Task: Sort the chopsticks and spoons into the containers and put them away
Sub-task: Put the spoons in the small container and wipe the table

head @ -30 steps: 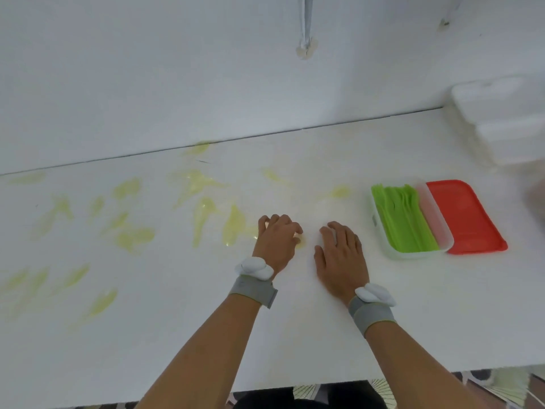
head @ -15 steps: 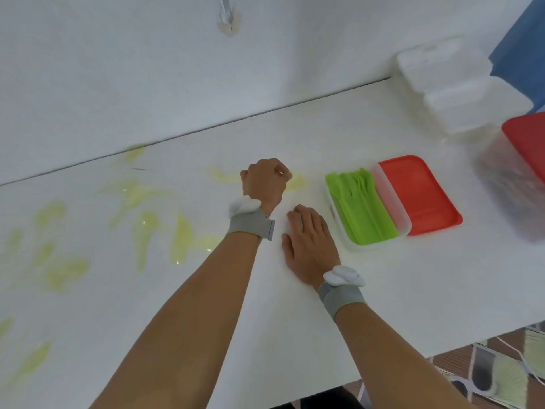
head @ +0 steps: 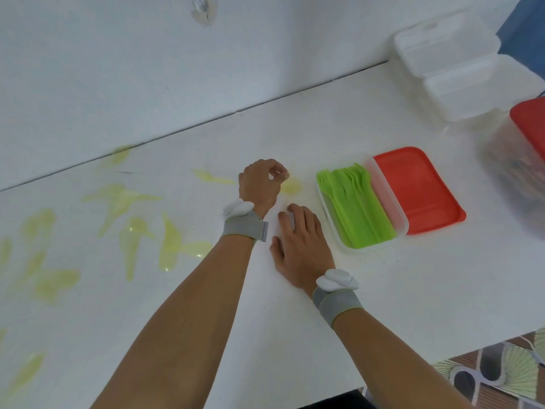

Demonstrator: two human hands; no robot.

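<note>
Here, curled fingertips (head: 277, 175) of the left hand (head: 261, 184) pinch at a pale yellow translucent plastic spoon (head: 290, 185) lying flat on the white table (head: 383, 290); actual grip unclear. The right hand (head: 300, 246) rests flat, holding nothing. Light, thin, probably slippery: lift by its handle.

Both forearms reach forward, each wrist banded. The left hand (head: 261, 184) has curled fingers, thumb meeting fingertips. The right hand (head: 300, 246) lies flat, fingers straight.

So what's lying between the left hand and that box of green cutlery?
In the head view, one pale yellow spoon lies on the white table between the left hand and the box of green cutlery.
</note>
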